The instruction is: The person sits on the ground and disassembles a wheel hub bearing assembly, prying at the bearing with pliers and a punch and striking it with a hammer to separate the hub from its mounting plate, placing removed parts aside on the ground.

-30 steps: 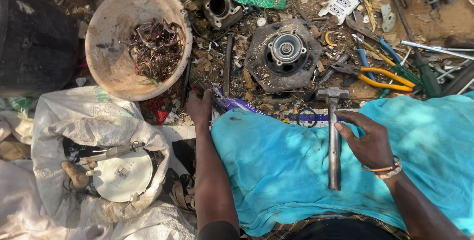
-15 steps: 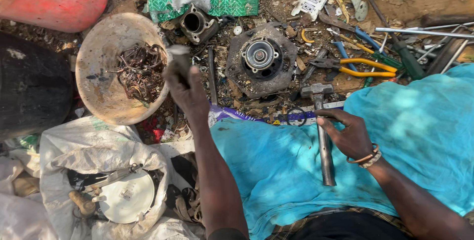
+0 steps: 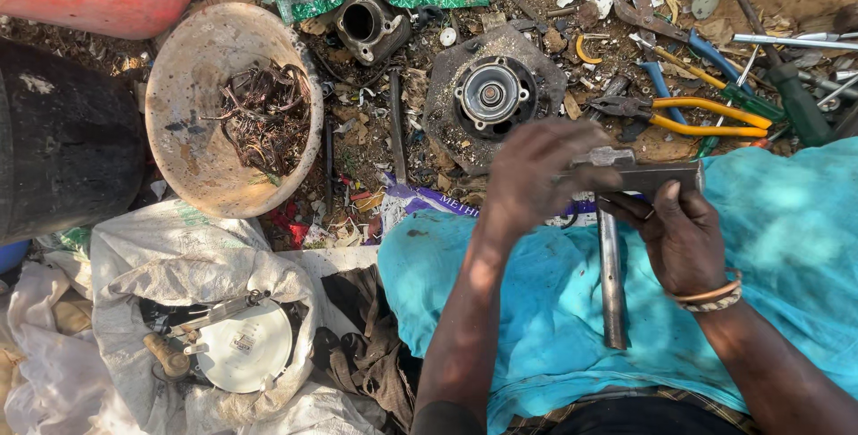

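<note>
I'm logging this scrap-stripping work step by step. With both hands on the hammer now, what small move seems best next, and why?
Probably free the left hand from the hammer. It covers the hammer's head while the right hand holds the same end, and the handle lies idle on the turquoise cloth. The round metal hub sits just ahead.

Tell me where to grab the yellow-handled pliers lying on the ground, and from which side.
Grip the pliers by the two yellow handles, coming from above at the right end. The handles lie flat and bare there, spread slightly apart, while the dark jaws point left toward the round metal hub amid scattered scrap.
</note>
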